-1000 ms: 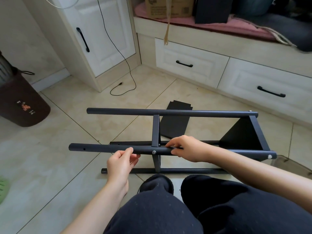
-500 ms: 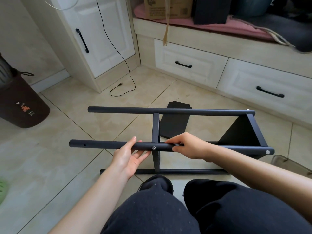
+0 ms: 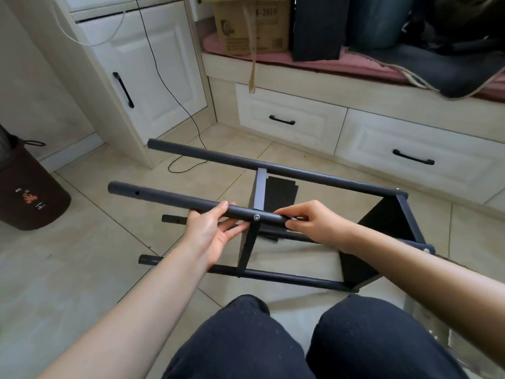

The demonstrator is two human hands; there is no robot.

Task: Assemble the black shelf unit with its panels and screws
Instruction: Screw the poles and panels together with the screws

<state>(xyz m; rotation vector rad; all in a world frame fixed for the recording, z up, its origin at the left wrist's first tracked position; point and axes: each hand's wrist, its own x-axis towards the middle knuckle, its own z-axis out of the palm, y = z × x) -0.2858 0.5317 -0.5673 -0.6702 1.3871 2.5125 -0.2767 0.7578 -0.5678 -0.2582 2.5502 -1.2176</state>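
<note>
The black shelf frame (image 3: 262,187) lies on its side on the tiled floor in front of my knees, its left end tilted upward. My left hand (image 3: 210,233) holds the near upper tube (image 3: 164,196) from below, thumb over the top and fingers under it. Just right of a silver screw (image 3: 256,218), my right hand (image 3: 314,222) grips the same tube with curled fingers. A black panel (image 3: 382,222) is fixed at the frame's right end. A loose black panel (image 3: 282,190) lies on the floor behind the cross bar.
A brown bin (image 3: 30,195) stands at the left. A white cabinet (image 3: 153,77) with a black cable (image 3: 177,91) trailing to the floor is behind. Drawers (image 3: 289,119) under a bench with a cardboard box (image 3: 254,26) run along the back. My knees (image 3: 300,343) fill the bottom.
My left hand moved from beside the near tube to under it and took hold. The frame has swung, with its left end now raised and farther from me.
</note>
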